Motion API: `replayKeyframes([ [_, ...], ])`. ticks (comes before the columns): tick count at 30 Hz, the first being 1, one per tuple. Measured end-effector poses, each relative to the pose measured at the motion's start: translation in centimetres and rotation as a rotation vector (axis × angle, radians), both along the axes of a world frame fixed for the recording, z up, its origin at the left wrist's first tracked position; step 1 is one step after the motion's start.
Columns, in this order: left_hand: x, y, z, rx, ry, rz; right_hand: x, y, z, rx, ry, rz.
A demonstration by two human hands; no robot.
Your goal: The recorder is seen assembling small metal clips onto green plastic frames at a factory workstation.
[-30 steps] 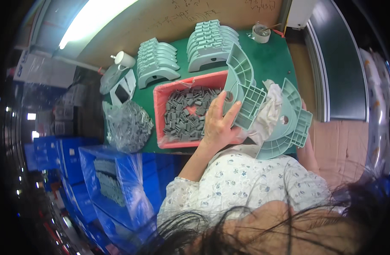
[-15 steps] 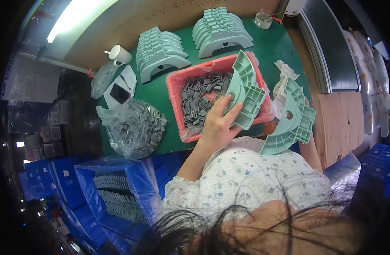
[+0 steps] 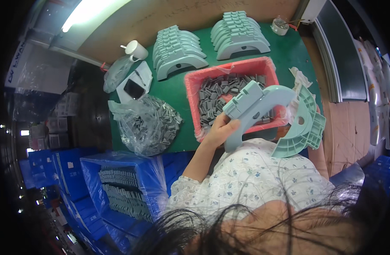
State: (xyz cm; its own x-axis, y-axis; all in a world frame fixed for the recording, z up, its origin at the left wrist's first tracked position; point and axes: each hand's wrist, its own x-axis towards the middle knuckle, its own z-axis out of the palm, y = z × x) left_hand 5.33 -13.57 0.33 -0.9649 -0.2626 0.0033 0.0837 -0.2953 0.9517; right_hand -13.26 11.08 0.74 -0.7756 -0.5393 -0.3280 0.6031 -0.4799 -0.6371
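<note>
Head view: right of centre, the left hand [image 3: 221,131] pinches a pale-green, curved plastic bracket [image 3: 251,104] overlapping a red plastic bin [image 3: 191,104]; farther right, the right hand [image 3: 318,107] hides behind a second ribbed, pale-green bracket [image 3: 308,131], grip impossible to tell.

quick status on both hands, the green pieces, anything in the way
Left hand gripping curved green piece; right hand at second green piece, grip mostly hidden; red bin of grey parts partly behind left's piece.
</note>
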Motion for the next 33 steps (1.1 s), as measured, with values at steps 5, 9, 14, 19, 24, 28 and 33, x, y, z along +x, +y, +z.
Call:
replayKeyframes([
  [5,0.4,-2.4,-0.3,0.315,-0.181,-0.118,-0.3,-0.4,-0.1,0.035,-0.001,-0.013],
  [9,0.6,-4.5,0.2,0.393,-0.183,-0.153,-0.2,-1.5,-0.5,0.053,-0.012,-0.004],
  [14,0.0,-8.9,0.4,0.172,-0.045,0.053,0.0,-1.9,-0.7,0.093,-0.02,-0.028],
  [19,-0.3,-19.9,2.8,-0.367,-0.101,0.434,0.4,-1.9,-1.2,0.131,-0.037,-0.04],
  [24,-1.4,-28.5,-0.2,-0.516,-0.168,0.397,0.8,-2.2,-1.3,0.155,-0.042,-0.046],
  [28,-2.3,-31.8,-7.4,-0.571,-0.242,0.317,0.9,-2.7,-1.3,0.173,-0.041,-0.051],
  [33,-3.9,-31.3,-9.7,-0.808,-0.399,0.45,0.8,-3.3,-1.4,0.188,-0.045,-0.06],
])
